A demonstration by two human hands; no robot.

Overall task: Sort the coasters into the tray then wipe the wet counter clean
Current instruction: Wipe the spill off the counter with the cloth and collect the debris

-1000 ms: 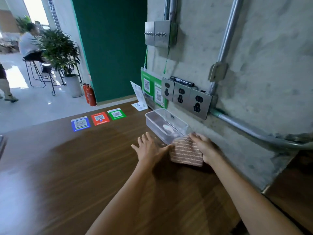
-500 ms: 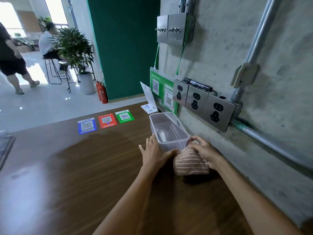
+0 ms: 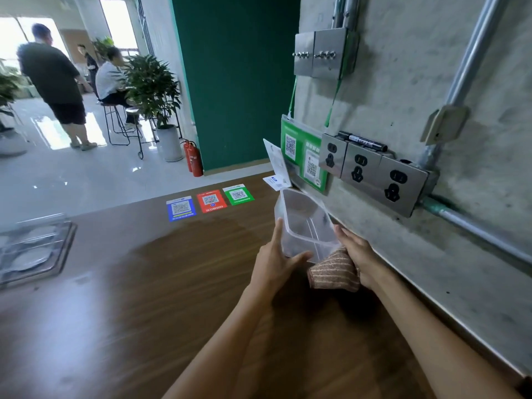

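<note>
My right hand [image 3: 355,256] is partly hidden behind the clear plastic container [image 3: 305,223] and the brown striped cloth [image 3: 334,270]; its fingers are curled round the bunched cloth, clamped on it, with the fingertips touching the container's near right corner. My left hand [image 3: 276,260] has its fingers nearly straight along the container's left wall and the thumb across its near end, so it is apart and pressing rather than closed round anything. Both sit at the counter's [image 3: 144,283] right edge, against the concrete wall [image 3: 403,82].

The container looks tilted, its far end raised, and I can make out nothing inside it. At the counter's left edge a metal tray [image 3: 34,249], cut off by the frame, holds pale round shapes under glare; I cannot tell whether they are coasters. The near counter is blurred, and a darker patch spreads across its middle.

Along the counter's far edge lie 3 QR code stickers: blue [image 3: 181,208], red [image 3: 211,200], green [image 3: 238,194]; their print is too small to read. A white card [image 3: 277,165] stands at the far right corner before a green QR sign [image 3: 302,156] hung on the wall, also unreadable. Beside it are 3 steel sockets [image 3: 374,174] with a black marker [image 3: 362,141] lying on top, its label illegible.
</note>
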